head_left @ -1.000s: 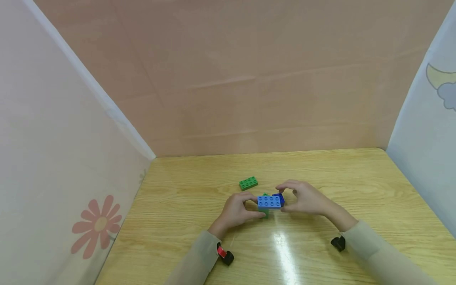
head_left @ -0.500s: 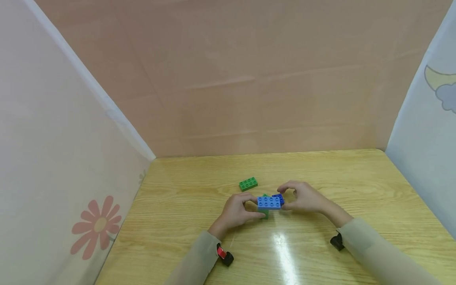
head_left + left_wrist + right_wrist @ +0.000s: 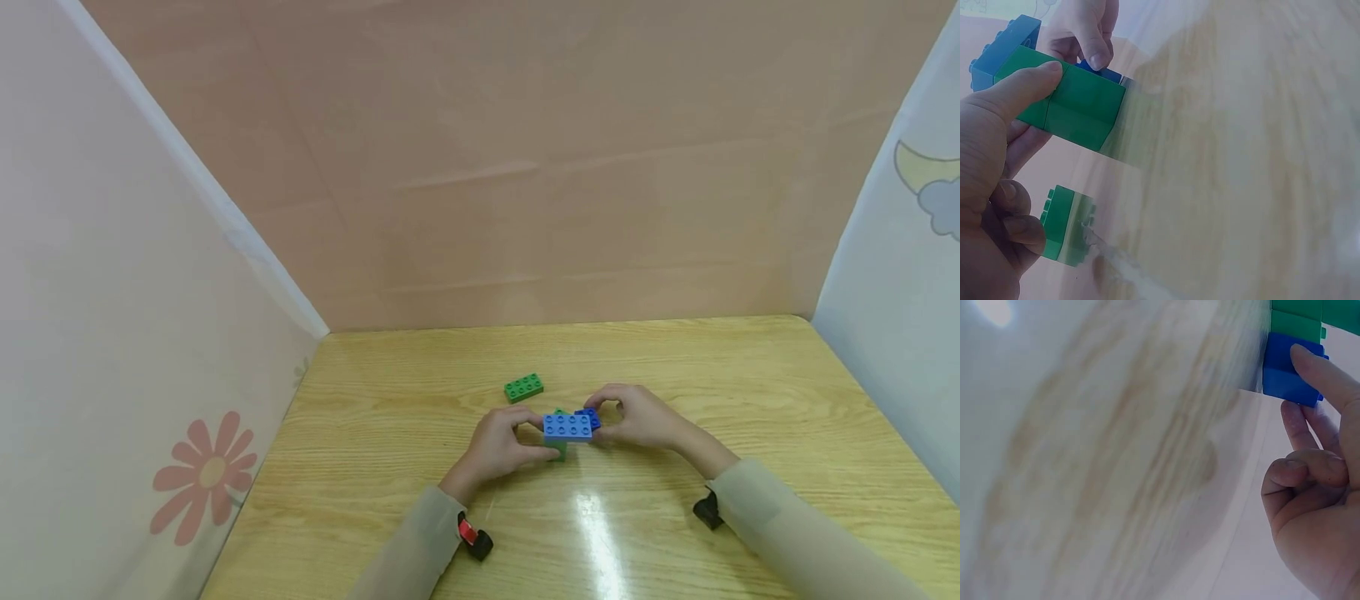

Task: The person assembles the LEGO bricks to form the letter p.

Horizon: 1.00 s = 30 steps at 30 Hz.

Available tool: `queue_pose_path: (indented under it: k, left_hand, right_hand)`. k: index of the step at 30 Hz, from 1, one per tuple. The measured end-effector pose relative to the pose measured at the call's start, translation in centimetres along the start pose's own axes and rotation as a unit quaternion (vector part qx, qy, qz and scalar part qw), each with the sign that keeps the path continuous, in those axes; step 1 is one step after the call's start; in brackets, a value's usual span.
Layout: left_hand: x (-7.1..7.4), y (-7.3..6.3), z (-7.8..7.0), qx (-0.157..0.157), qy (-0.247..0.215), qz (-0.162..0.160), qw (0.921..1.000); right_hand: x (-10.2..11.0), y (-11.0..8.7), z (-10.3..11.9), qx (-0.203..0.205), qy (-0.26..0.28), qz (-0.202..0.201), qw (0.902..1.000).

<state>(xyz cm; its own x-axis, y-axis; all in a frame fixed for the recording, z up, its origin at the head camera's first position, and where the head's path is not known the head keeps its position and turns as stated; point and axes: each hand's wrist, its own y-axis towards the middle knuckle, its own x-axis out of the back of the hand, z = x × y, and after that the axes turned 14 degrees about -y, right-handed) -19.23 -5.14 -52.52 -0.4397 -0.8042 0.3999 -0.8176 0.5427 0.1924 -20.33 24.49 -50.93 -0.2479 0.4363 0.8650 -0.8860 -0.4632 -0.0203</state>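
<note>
My left hand (image 3: 498, 443) grips a stack of green toy building bricks (image 3: 1085, 103), thumb on the near side. A light blue eight-stud brick (image 3: 567, 427) sits across the top of the stack, hiding much of the green from above. From the right, my right hand (image 3: 641, 418) pinches a dark blue brick (image 3: 1288, 372) between thumb and fingers. That brick stands right up against a green brick (image 3: 1296, 325) at the stack's foot, down on the table.
A loose green eight-stud brick (image 3: 523, 387) lies on the wooden table (image 3: 405, 375) just behind the left hand. A peach cloth (image 3: 480, 208) closes off the back, with pale cloth walls (image 3: 112, 275) at the sides. Both wrists carry dark camera straps.
The dark blue brick has gone from tilted to level beside the stack. My right hand has closed in on it, its forearm shifting slightly left. The left hand keeps its hold.
</note>
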Motion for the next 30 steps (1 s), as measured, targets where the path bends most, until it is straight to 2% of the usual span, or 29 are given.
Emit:
queue_pose_path:
  k: [8, 20, 30]
  left_hand:
    - [0.0, 0.0, 0.0, 0.002, -0.004, -0.002, 1.0]
    - [-0.1, -0.1, 0.2, -0.003, -0.008, -0.003, 1.0]
    - [0.0, -0.1, 0.1, -0.003, -0.008, -0.003, 1.0]
  right_hand:
    - [0.0, -0.2, 0.1, -0.018, 0.025, -0.002, 0.9995]
    - [0.6, -0.5, 0.4, -0.056, 0.026, -0.015, 0.9979]
    - [1.7, -0.7, 0.8, -0.028, 0.024, -0.052, 0.9979]
